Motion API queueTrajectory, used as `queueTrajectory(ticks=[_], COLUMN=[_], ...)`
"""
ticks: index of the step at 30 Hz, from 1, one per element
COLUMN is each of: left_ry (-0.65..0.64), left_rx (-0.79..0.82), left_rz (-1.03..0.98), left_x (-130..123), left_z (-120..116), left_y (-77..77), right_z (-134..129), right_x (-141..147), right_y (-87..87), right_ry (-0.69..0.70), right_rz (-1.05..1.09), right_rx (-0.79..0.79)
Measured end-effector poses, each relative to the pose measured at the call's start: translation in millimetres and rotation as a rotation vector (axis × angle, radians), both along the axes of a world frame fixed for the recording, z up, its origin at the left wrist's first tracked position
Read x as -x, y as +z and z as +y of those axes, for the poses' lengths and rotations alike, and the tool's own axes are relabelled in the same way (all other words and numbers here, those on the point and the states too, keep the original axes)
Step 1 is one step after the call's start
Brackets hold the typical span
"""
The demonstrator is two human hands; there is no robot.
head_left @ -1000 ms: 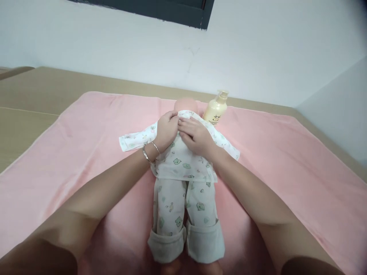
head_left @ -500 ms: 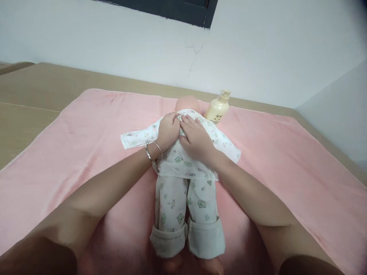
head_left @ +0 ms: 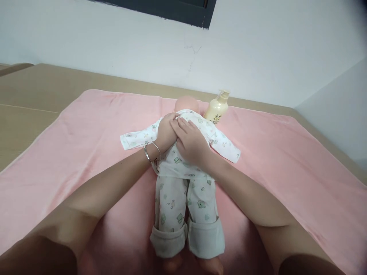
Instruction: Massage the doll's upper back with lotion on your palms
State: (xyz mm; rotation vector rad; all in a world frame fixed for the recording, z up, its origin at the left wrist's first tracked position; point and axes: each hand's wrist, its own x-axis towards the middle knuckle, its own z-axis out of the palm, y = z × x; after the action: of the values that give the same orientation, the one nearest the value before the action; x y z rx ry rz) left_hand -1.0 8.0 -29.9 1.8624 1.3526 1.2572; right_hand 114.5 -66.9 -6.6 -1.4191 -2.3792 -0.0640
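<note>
A baby doll [head_left: 186,104] lies on its trunk with its bald head away from me; no face shows. It wears a white shirt [head_left: 177,161] with green animal prints and matching trousers [head_left: 172,202], cuffs rolled up thickly. My left hand [head_left: 168,131] rests on the upper left of the shirt, fingers curled under and mostly hidden; whether cloth is pinched there I cannot tell. Across the middle of the shirt lies my right hand [head_left: 193,143], flat with fingers stretched out, its fingertips touching my left hand. Two bracelets [head_left: 153,151] circle my left wrist.
A pink blanket [head_left: 86,152] spreads over a wooden table [head_left: 25,91]. Close to the doll's head, on the right, stands a cream pump bottle [head_left: 216,110]. Behind the table rises a white wall [head_left: 129,49] with a dark frame [head_left: 183,11] at the top.
My right hand has slid slightly left and down, and its fingers now lap over the edge of my left hand. The doll and bottle stay in place.
</note>
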Motion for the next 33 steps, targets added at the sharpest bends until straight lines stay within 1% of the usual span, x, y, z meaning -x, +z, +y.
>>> queueTrajectory(ticks=[4, 6, 8, 11, 13, 16, 18, 20, 21, 23, 26, 30, 33], left_ry=[0.047, 0.053, 0.057, 0.058, 0.049, 0.037, 0.042, 0.044, 0.042, 0.036, 0.036, 0.040, 0.037], left_rx=[-0.008, -0.008, 0.006, 0.015, 0.012, 0.017, 0.023, 0.016, 0.006, -0.010, -0.011, -0.003, -0.012], left_rz=[0.058, 0.072, 0.077, 0.074, 0.062, 0.036, 0.026, 0.035, 0.044, 0.060, 0.065, 0.064, 0.059], left_x=[-3.0, -3.5, -3.2, -2.5, -2.4, -2.5, -2.3, -1.9, -1.8, -1.6, -1.7, -1.6, -1.0], left_z=[-1.0, -1.0, -1.2, -2.3, -3.0, -3.3, -3.0, -2.6, -2.5, -2.4, -2.9, -2.8, -1.5], left_y=[1.4, 1.2, 1.0, 1.9, 3.0, 3.9, 3.6, 2.6, 2.1, 1.5, 1.8, 1.8, -0.1], right_z=[31.7, 39.0, 36.8, 19.3, 4.8, -7.4, -4.1, 7.1, 14.0, 26.4, 32.6, 16.5, 4.0], right_x=[-20.4, -26.4, -26.5, -17.2, -8.7, -0.9, -3.0, -10.7, -15.7, -25.0, -30.4, -21.2, -13.4], right_y=[2.8, 3.3, 3.1, 1.0, -1.0, -1.9, 0.2, 3.4, 4.8, 6.4, 5.8, 3.4, 1.8], right_ry=[-0.077, -0.129, -0.192, -0.273, -0.264, -0.169, -0.110, -0.086, -0.097, -0.164, -0.263, -0.281, -0.193], right_rz=[0.118, 0.128, 0.109, 0.041, -0.017, -0.067, -0.055, -0.007, 0.025, 0.095, 0.137, 0.012, -0.073], right_rx=[0.086, 0.095, 0.079, 0.028, -0.015, -0.038, 0.015, 0.089, 0.121, 0.160, 0.151, 0.061, 0.021])
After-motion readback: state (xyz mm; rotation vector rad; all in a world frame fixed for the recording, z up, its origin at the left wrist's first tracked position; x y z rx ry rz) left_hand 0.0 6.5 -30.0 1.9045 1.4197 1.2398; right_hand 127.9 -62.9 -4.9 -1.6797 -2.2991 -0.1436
